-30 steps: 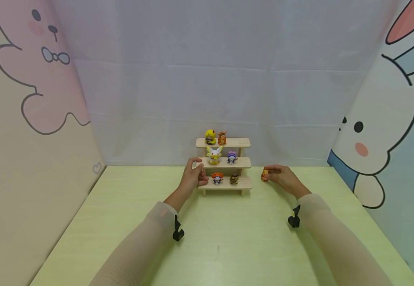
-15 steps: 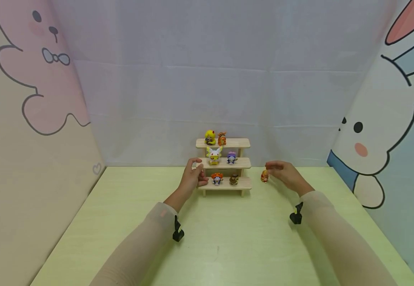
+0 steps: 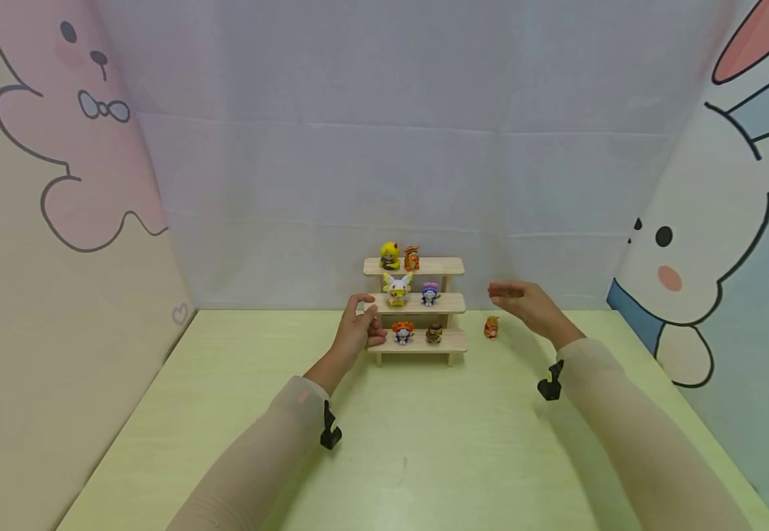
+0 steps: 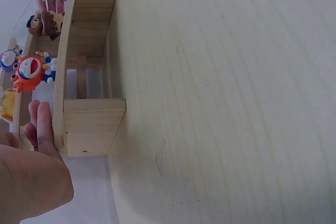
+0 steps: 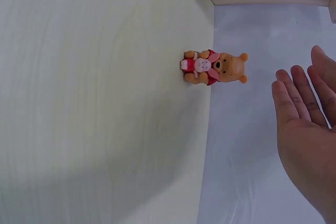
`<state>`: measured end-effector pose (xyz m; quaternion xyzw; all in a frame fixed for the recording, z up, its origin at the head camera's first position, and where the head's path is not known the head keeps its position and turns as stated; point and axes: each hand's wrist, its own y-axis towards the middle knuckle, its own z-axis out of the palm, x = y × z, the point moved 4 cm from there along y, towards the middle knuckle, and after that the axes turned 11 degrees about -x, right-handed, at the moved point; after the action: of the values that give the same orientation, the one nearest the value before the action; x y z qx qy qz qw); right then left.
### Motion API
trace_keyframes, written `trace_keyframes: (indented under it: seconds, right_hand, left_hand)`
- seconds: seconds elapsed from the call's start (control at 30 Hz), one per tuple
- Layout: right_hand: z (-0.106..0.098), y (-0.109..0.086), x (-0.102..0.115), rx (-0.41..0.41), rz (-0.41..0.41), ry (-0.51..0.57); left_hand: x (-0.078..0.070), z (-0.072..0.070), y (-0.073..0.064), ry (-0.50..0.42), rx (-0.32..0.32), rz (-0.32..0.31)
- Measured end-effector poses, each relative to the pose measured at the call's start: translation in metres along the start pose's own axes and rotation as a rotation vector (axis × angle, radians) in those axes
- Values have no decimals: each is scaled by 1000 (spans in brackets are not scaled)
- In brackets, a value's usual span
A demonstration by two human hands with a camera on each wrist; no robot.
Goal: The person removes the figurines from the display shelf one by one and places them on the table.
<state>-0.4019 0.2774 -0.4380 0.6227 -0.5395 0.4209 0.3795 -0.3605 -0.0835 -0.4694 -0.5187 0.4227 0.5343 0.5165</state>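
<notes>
At the left end of a small three-tier wooden display shelf (image 3: pixel 447 303), my left hand (image 3: pixel 355 330) holds the edge of the middle tier with thumb and index finger. Its other fingers reach onto the lowest tier, as the left wrist view shows. My right hand (image 3: pixel 528 307) hovers open right of the shelf, fingers straight, holding nothing. Just below it, on the table, a Winnie the Pooh figurine (image 5: pixel 215 67) sits upright, hugging a small pink figure. On the lowest tier stand an orange-hatted figurine (image 4: pixel 30 72) and a brown figurine (image 4: pixel 47 24).
A white-and-yellow figurine (image 3: pixel 397 290) and a purple-hatted figurine (image 3: pixel 430 293) stand on the middle tier. Up top are a yellow-haired figurine (image 3: pixel 389 256) and a tiger figurine (image 3: pixel 412 258). A pale cloth (image 3: pixel 331 177) hangs behind the table (image 3: pixel 404 442).
My right hand has let go of the Pooh figurine and risen above it, with its fingers straightened. The figurine stays on the table. My left hand has not moved.
</notes>
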Motion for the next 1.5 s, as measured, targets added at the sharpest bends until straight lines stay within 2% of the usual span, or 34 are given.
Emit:
trace_keyframes:
  seconds: [0.23,0.57,0.93,1.5]
  right_hand:
    - [1,7,17,15,-20,15]
    - [6,14,41,24,-64,-26]
    - [10,21,78,-2,-97,-63]
    - [33,36,108,40,-132,24]
  left_hand:
    - [1,0,1,2,-5,-6]
    - [2,-1,2,18,-11,-10]
    - [3,-2,3,21,-12,-19]
    - [1,0,1,-1,-9,-9]
